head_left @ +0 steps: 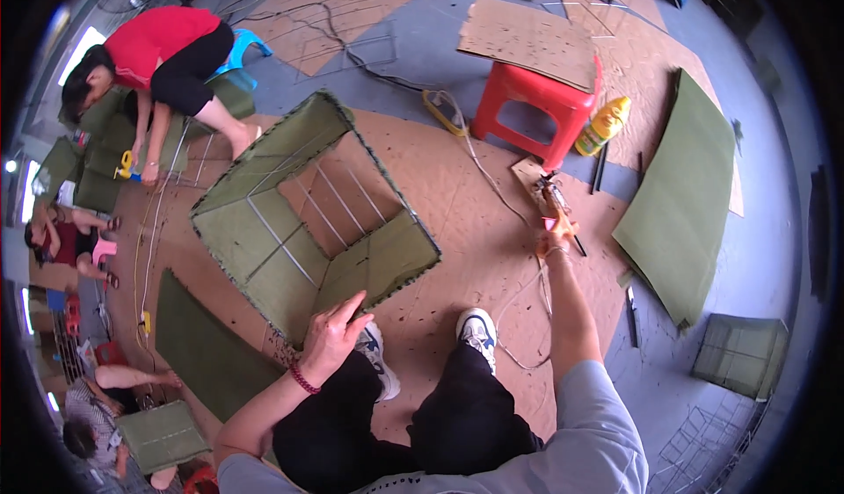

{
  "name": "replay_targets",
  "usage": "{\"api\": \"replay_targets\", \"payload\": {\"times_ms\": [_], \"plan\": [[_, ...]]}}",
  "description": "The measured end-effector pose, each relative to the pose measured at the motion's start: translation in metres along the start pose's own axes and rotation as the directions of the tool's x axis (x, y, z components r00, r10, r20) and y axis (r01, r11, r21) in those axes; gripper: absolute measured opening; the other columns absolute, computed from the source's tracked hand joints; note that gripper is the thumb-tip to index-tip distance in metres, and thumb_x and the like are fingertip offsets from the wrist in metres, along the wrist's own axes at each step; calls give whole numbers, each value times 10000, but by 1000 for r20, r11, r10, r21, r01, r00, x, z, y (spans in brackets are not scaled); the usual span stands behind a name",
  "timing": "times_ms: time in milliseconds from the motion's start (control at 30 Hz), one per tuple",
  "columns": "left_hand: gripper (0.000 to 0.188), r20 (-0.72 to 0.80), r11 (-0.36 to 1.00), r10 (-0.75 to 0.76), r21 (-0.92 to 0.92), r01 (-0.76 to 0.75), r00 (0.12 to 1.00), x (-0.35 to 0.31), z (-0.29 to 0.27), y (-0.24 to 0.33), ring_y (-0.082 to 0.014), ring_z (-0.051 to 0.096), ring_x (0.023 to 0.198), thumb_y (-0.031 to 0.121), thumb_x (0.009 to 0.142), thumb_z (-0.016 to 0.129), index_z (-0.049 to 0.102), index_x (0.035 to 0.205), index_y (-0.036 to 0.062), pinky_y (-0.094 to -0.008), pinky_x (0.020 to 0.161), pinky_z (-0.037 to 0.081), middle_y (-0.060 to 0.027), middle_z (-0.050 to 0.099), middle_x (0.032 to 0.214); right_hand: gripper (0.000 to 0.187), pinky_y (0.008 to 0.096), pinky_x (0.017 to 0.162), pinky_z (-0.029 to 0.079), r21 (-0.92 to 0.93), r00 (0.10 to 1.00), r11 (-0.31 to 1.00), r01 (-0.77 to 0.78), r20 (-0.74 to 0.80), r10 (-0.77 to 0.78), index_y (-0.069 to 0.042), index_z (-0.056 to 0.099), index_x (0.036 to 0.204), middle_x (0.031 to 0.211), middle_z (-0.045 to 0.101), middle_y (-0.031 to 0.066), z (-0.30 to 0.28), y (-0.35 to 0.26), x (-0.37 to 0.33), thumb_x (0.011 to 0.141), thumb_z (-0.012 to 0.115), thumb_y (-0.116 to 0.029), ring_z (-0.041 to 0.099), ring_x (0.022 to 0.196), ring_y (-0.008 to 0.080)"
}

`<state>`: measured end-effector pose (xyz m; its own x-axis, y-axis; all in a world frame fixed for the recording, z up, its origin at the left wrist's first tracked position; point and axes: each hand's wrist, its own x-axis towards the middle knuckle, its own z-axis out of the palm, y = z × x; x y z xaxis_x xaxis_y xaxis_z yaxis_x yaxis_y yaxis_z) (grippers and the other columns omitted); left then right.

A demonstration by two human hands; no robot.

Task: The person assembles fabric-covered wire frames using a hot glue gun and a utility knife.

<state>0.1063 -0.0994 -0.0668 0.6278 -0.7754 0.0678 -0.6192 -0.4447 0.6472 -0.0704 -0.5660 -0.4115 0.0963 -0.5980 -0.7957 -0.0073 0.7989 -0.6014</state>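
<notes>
A box-shaped frame of metal rods lined with green fabric (288,265) stands tilted in front of me, its rough dark rim facing up. My left hand (332,331) rests on its near rim, fingers stretched out and apart. Off to the right, my right hand (556,237) is closed around an orange glue gun (563,216) beside a small board (531,177) by the red stool. A thin pale cord (499,186) runs over the cardboard near it.
A red stool (538,98) carries a cardboard sheet (527,41); a yellow bottle (604,125) stands beside it. Green fabric panels lie right (681,204) and left (207,349). A knife (632,316) lies on the floor. Other people work at left, one in a red shirt (149,46).
</notes>
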Motion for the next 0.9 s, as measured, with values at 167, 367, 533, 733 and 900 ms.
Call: {"api": "replay_targets", "payload": {"times_ms": [167, 367, 533, 733, 900], "plan": [[271, -133, 992, -51, -121, 35, 990, -10, -12, -3, -275, 634, 741, 121, 788, 669, 591, 1018, 1, -327, 639, 499, -155, 633, 863, 221, 258, 294, 273, 7, 900, 919, 394, 202, -387, -90, 429, 743, 516, 431, 5, 4, 10, -102, 679, 618, 5, 402, 329, 112], [233, -188, 920, -161, -384, 79, 969, -15, -5, -16, -219, 627, 757, 80, 803, 646, 592, 1013, -5, -295, 660, 486, -126, 630, 871, 485, 336, 646, 519, 347, 692, 852, 392, 499, -522, -80, 400, 1241, 1112, 549, 105, -38, -25, -239, 827, 607, -226, 594, 909, 239], [244, -143, 874, -144, -482, 58, 979, -10, -3, -17, -187, 574, 728, 16, 779, 644, 590, 1016, 9, -287, 640, 462, -101, 578, 815, 590, 405, 824, 499, 186, 561, 866, 464, 696, -449, -83, 397, 1275, 1182, 532, 111, -5, -70, -310, 735, 615, -176, 533, 1091, 278], [235, -237, 926, -78, -377, -17, 968, -10, -11, -18, -147, 569, 703, -38, 766, 638, 609, 996, -1, -254, 629, 463, -76, 574, 786, 629, 478, 966, 381, -80, 340, 870, 486, 935, -104, 0, 456, 1197, 1033, 576, 151, 78, -71, -402, 633, 678, -168, 527, 1065, 351], [267, -323, 961, 272, 44, -273, 907, -9, -12, -24, -224, 572, 691, -62, 674, 593, 591, 940, -42, -306, 609, 487, -94, 573, 781, 570, 355, 926, 419, -407, 277, 837, 367, 906, 319, 49, 434, 1214, 1043, 586, 183, 122, -77, -438, 759, 688, -181, 557, 1031, 264]]}}
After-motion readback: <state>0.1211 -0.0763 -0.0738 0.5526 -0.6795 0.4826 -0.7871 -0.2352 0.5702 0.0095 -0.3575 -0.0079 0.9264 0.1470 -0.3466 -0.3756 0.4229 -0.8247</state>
